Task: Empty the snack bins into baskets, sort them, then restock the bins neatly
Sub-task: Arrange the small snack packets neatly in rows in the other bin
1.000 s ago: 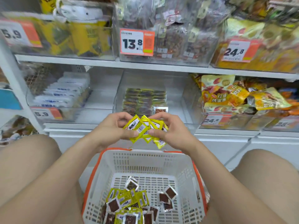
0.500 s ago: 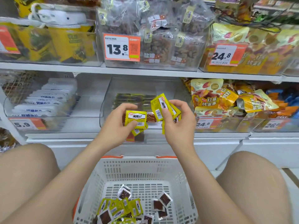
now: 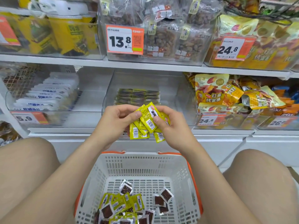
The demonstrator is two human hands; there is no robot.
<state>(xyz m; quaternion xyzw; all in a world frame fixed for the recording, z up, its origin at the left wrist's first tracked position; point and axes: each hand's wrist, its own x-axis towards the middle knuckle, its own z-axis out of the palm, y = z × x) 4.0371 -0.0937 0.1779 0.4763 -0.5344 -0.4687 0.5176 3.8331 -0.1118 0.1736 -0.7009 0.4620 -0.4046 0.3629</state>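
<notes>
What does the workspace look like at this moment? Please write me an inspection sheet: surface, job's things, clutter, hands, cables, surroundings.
Surface: white shelf carries clear bins; the middle bin holds one stacked row of packets at its back.
Job's things: a bunch of yellow packets in the hands; white basket with orange rim below, between the knees.
Clutter: loose yellow and brown packets mixed on the basket floor.
Hands: left hand and right hand both pinch the yellow packets, in front of the middle bin.
Cables: thin dark cords over the top-right bags; kind unclear.
Surroundings: white packs in the left bin, sweet-potato bags in the right bin, price tag 13.8 above.
</notes>
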